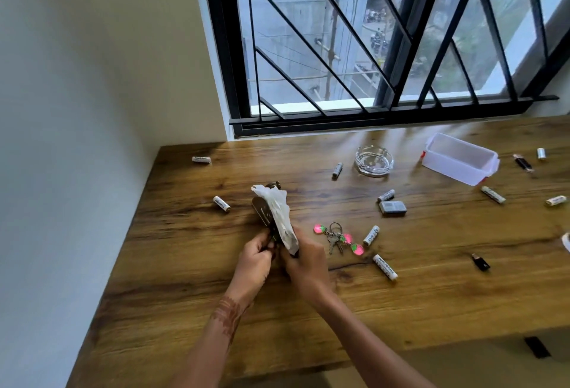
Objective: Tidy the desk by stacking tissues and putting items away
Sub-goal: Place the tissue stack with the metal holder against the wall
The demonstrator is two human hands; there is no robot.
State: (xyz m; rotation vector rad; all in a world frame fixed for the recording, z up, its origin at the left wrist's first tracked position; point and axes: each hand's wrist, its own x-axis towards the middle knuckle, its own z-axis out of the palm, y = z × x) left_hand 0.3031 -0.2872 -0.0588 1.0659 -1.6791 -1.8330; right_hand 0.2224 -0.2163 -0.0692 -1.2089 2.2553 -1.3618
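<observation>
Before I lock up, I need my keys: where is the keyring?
In the head view the keyring lies on the desk, just right of the right hand, with a battery on its other side.

Soft daylight enters through the window (385, 38), giving glare on the desk (308, 153); picture edges bend, details slightly blurred.

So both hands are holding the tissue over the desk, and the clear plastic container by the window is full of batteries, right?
Not quite. The head view shows the clear plastic container empty; the batteries lie scattered on the desk. The left hand and right hand do hold the tissue.
</observation>
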